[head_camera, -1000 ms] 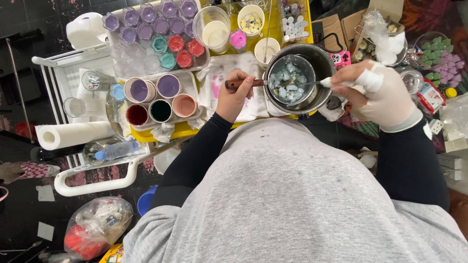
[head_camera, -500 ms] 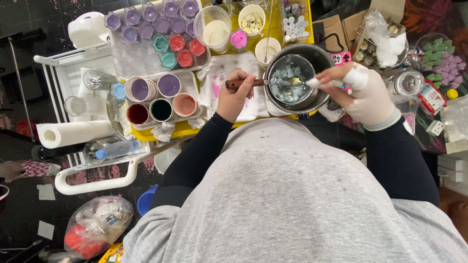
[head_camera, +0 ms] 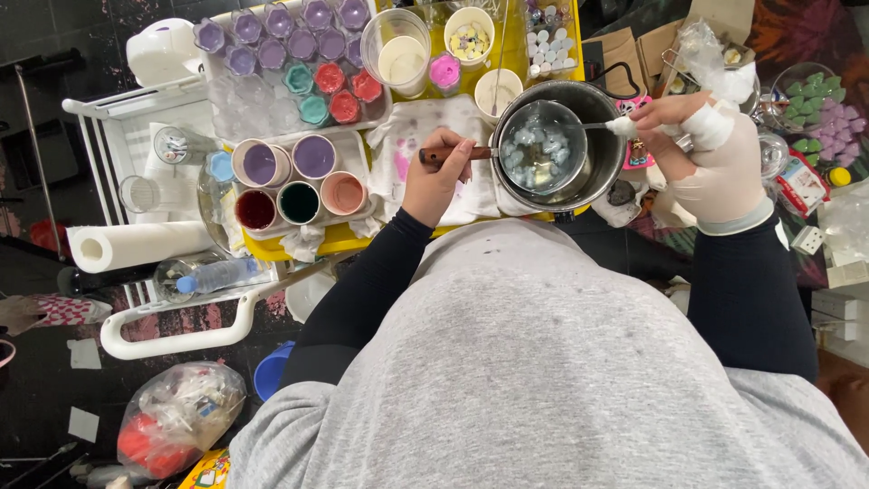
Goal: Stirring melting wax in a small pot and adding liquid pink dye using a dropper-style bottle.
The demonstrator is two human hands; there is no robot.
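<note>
A broad grey shirt (head_camera: pixel 561 362) fills the lower half of the view, black sleeves reaching up to a crowded yellow desk (head_camera: pixel 516 45). To the left stands a white cart (head_camera: pixel 136 136) with a paper towel roll (head_camera: pixel 136 244) lying across it. On the desk sits a clear tray of small purple, teal and red cups (head_camera: pixel 290 63), and below it five larger cups of colour (head_camera: pixel 290 181) in purple, dark red, green and peach. Right of centre, the big steel pot (head_camera: pixel 593 154) holds a smaller saucepan (head_camera: pixel 543 149) inside it, pale blue lumps showing in the pan. The left hand (head_camera: pixel 439 177) is clenched around the saucepan's brown handle (head_camera: pixel 453 154), resting over a stained white cloth (head_camera: pixel 425 136). The right hand (head_camera: pixel 706 149), gloved in white, pinches a thin metal spoon (head_camera: pixel 597 126) whose tip dips into the pan
</note>
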